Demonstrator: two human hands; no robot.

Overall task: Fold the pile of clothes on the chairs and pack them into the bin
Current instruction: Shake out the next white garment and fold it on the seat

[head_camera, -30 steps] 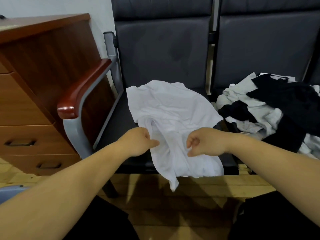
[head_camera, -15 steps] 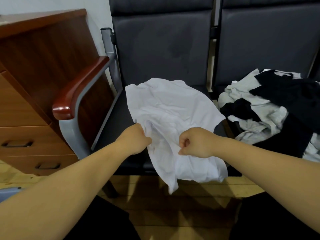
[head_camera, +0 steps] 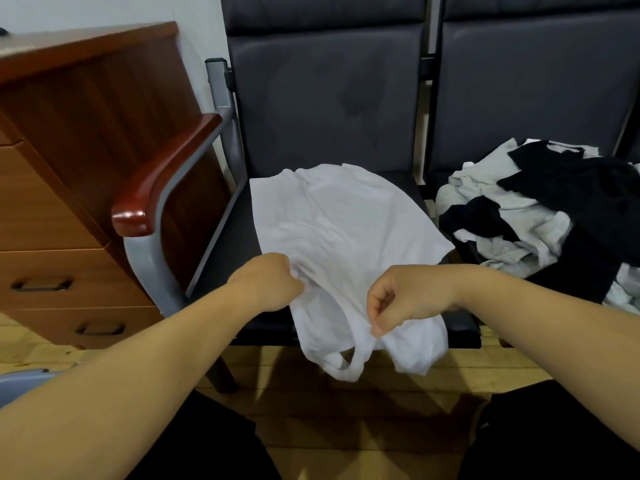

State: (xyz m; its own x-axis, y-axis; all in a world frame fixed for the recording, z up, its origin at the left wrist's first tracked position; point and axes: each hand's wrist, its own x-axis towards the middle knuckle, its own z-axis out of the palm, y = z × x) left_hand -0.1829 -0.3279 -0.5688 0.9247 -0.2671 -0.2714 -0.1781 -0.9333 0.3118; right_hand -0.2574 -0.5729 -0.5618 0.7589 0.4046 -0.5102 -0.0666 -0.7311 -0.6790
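Note:
A crumpled white shirt point(head_camera: 346, 230) lies on the dark seat of the left chair point(head_camera: 221, 258), its near end hanging over the front edge. My left hand point(head_camera: 268, 284) grips a bunch of the shirt's cloth at its left side. My right hand point(head_camera: 407, 301) pinches the cloth lower down, near the hanging end. A pile of black, grey and white clothes point(head_camera: 547, 216) lies on the right chair's seat. No bin shows in the view.
A wooden drawer cabinet point(head_camera: 69, 188) stands left of the chairs. The left chair has a red-brown armrest point(head_camera: 162, 178) on a grey metal frame. The chair backs point(head_camera: 329, 91) rise behind. Wooden floor point(head_camera: 311, 403) lies below, with my dark-clad legs at the bottom.
Both hands have drawn the shirt's near part toward me, and more of it hangs bunched over the seat's front edge. The pile on the right has not moved.

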